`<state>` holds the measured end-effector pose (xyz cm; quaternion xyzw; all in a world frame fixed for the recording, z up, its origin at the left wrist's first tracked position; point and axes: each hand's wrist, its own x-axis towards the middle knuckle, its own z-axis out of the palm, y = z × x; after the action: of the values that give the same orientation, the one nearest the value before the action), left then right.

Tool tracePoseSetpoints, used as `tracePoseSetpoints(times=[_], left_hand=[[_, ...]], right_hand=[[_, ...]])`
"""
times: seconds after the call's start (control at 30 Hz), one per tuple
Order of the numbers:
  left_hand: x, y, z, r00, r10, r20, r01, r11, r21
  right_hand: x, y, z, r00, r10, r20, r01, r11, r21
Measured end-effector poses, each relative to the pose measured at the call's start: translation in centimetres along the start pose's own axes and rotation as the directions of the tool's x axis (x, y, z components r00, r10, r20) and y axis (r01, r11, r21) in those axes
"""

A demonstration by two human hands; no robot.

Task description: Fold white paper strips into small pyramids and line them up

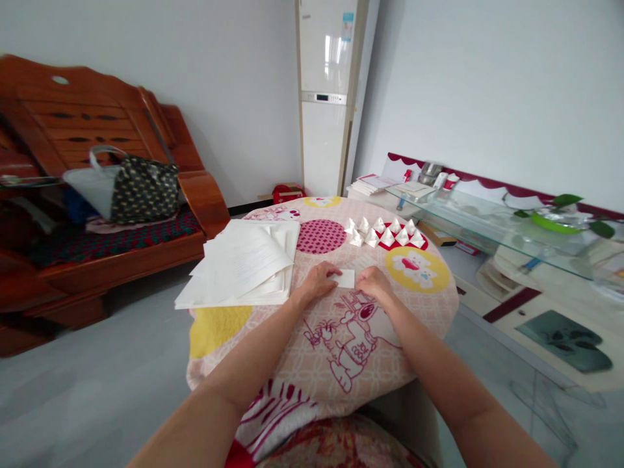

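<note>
A small white rectangle of folded paper (346,279) lies flat on the table between my two hands. My left hand (318,281) has its fingers bent and its fingertips on the left end of the paper, holding it down. At the right edge of the paper, my right hand (374,282) is closed with its fingers curled; whatever is in them is hidden. Beyond my hands stand several small pointed folded paper pieces (387,234), set in two rows. To the left is a loose stack of white paper sheets (238,266), some of them askew.
A patterned cloth (292,357) covers the round table. To the right stands a glass-topped cabinet (487,214) with papers, cups and a plant. A wooden sofa (97,260) with bags is at the left, and a tall white air conditioner (324,143) stands behind.
</note>
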<state>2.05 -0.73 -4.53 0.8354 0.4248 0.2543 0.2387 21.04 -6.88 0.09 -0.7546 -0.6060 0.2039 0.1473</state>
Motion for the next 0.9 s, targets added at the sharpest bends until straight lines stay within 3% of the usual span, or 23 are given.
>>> tracePoseSetpoints(times=[0.2,0.37,0.6,0.73,0.9], left_hand=[[-0.2,0.1,0.0,0.999,0.01,-0.031,-0.01,1.0,0.005],[-0.1,-0.4,-0.2,1.0,0.027,-0.013,-0.027,0.999,-0.023],[0.1,-2.5,-0.6,0.985,0.168,0.025,-0.162,0.973,-0.165],[-0.4,-2.3,-0.2,0.991,0.107,-0.082,-0.121,0.972,-0.202],[-1.0,-1.3,0.0,0.98,0.122,-0.156,-0.134,0.989,-0.068]], right_hand=[[0.1,0.7,0.4,0.999,-0.029,0.036,0.023,0.987,0.16],[-0.1,0.0,0.6,0.998,-0.05,-0.03,0.051,0.998,0.031],[0.0,0.5,1.0,0.999,-0.022,-0.024,0.024,0.996,0.082],[0.1,1.3,1.8,0.994,-0.016,-0.112,0.032,0.99,0.139],[-0.2,1.5,2.6,0.982,-0.049,-0.182,0.074,0.988,0.132]])
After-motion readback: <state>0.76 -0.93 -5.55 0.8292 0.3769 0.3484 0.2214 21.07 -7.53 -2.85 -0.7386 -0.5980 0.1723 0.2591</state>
